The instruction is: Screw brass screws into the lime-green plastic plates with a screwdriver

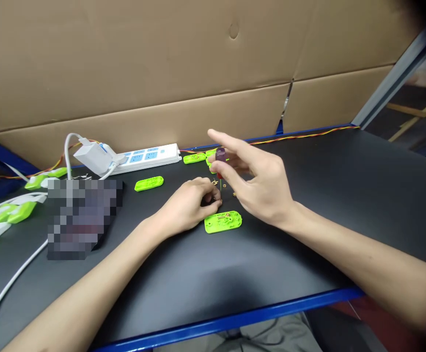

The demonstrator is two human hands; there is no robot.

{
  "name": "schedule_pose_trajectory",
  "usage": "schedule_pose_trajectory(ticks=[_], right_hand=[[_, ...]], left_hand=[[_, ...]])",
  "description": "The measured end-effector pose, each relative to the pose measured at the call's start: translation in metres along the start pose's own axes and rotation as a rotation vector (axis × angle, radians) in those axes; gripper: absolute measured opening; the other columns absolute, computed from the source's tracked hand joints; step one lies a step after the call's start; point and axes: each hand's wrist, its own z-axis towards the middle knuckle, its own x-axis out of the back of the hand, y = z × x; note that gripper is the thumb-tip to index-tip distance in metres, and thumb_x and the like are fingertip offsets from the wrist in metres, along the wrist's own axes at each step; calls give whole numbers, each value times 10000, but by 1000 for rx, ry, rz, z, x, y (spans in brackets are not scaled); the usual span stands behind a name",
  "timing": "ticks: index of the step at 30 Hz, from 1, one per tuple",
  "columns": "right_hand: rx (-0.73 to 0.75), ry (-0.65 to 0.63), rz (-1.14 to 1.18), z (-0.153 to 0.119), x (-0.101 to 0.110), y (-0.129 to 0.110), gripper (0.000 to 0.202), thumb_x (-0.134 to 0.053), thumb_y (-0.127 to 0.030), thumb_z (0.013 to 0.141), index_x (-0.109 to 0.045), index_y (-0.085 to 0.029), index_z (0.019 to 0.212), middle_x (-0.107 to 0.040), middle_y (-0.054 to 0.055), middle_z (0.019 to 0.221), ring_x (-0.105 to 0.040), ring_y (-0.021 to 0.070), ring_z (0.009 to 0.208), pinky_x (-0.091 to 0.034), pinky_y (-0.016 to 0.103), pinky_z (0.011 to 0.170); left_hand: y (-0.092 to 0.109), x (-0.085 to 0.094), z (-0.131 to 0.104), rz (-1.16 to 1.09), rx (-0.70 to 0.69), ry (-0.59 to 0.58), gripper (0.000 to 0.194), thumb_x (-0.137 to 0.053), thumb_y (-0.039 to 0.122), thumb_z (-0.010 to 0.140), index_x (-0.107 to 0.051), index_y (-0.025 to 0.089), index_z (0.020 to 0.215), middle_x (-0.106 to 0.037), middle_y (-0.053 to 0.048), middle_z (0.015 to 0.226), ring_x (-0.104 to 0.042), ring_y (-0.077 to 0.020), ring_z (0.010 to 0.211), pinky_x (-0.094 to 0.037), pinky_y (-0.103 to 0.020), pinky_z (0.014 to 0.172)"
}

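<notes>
My right hand (266,188) grips a screwdriver (221,155) with a dark purple and red handle, its index finger stretched out past it. The thin shaft points straight down, its tip at the fingertips of my left hand (183,205). That left hand rests on the black tabletop, thumb and fingers pinched together around something small that they hide. Just in front of it lies a bright green plastic shell half (213,226) with small metal parts inside. Behind the fingers are tiny brass-coloured pieces (215,182), partly covered by the hands.
Another green shell (149,184) lies left of my hands, and more green pieces (194,158) sit behind them. A white power strip (165,155) with a plugged-in adapter (94,157) stands along the cardboard wall (143,73). White cables with green-and-white items (10,211) and a blurred-out dark object (84,220) occupy the left.
</notes>
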Motion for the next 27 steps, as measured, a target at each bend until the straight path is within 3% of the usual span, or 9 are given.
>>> schedule_pose_trajectory(ticks=[5, 15, 27], right_hand=[[-23, -4, -70, 1, 3, 0, 228, -589, -193, 906, -655, -201, 1124, -700, 27, 986, -670, 121, 818, -582, 273, 772], [8, -35, 28, -2, 1, 1, 277, -535, -146, 931, -596, -193, 1198, -707, 24, 1104, -707, 131, 945, -587, 287, 888], [-9, 71, 55, 3, 5, -3, 231, -590, -169, 906, -616, -249, 1121, -706, -22, 1082, -715, 132, 873, -633, 297, 818]], left_hand=[[1, 1, -1, -5, 0, -10, 43, -574, 195, 834, -567, 177, 796, -551, 7, 743, -500, -148, 708, -390, -258, 653], [1, -1, -1, 15, -36, 4, 41, -562, 180, 837, -590, 172, 807, -545, 16, 716, -511, -144, 705, -383, -258, 674], [11, 2, -1, 166, 28, 98, 75, -548, 207, 813, -595, 173, 766, -546, 23, 669, -487, -147, 677, -340, -294, 689]])
